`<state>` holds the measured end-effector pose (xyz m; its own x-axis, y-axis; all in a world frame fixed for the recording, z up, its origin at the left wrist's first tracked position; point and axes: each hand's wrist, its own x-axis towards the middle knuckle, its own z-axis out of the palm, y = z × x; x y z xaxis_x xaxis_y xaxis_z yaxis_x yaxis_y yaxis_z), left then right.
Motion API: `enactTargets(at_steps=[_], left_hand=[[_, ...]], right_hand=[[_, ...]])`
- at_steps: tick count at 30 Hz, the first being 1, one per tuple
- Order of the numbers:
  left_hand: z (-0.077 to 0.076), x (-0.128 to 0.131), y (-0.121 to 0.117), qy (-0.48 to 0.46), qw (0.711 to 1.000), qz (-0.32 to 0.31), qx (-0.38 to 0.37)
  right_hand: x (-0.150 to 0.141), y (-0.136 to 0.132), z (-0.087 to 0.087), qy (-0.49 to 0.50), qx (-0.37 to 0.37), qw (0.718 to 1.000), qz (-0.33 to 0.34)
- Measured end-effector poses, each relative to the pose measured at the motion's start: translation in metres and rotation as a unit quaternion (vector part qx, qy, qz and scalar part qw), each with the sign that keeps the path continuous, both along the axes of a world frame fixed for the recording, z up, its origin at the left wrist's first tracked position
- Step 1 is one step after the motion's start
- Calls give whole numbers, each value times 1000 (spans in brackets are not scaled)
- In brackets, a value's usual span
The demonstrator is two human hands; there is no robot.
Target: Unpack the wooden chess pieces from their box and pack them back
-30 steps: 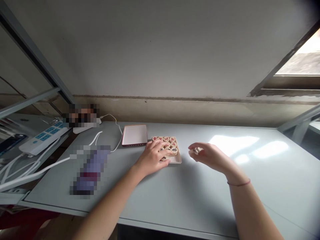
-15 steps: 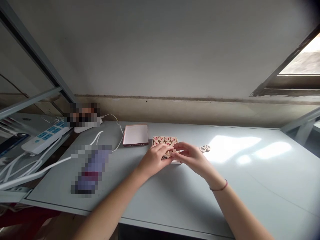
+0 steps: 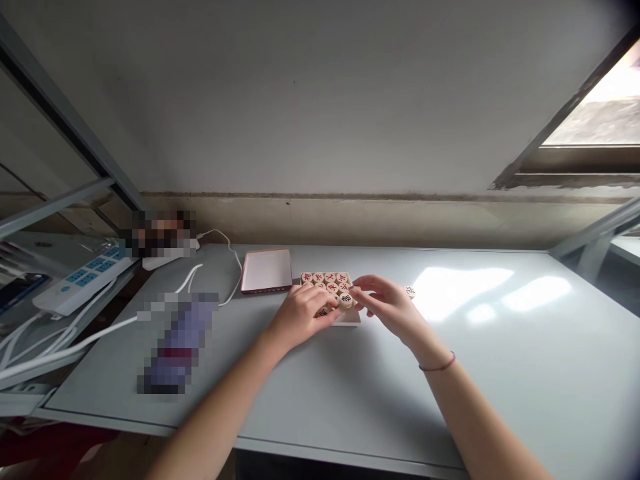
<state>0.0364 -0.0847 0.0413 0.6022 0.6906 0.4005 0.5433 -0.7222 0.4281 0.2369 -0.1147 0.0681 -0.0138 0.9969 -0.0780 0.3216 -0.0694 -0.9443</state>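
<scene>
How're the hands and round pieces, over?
Left hand over box, right hand at its right edge. Round pieces in rows, some covered by left hand. Loose piece partly behind right hand.

Looks forward and down from the head across the worktop (image 3: pixel 310 387). Faces the wall (image 3: pixel 310 100) almost square on. Sits near enough to frame left hand (image 3: pixel 303 312) and right hand (image 3: pixel 387 303) mid-view, wide enough to catch power strip (image 3: pixel 83 279) at left, window (image 3: pixel 605 113) at upper right.

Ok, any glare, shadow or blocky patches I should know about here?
Head view: bright glare patches on the table, one beside the loose piece; head view: soft shadow below the right hand; head view: purple object at left pixelated, detail lost; head view: upper-right corner dark.
</scene>
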Motion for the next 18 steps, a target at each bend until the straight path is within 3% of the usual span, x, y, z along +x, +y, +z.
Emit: enactTargets(at_steps=[9,14,18], left_hand=[[-7,1,0,76,996,-14,43],[-4,-4,1,95,994,-29,38],[-3,-6,0,93,994,-36,34]], right_hand=[[-2,-5,-2,-93,38,993,60],[-7,-9,-6,-188,95,968,132],[-12,-11,-7,-265,108,949,132]])
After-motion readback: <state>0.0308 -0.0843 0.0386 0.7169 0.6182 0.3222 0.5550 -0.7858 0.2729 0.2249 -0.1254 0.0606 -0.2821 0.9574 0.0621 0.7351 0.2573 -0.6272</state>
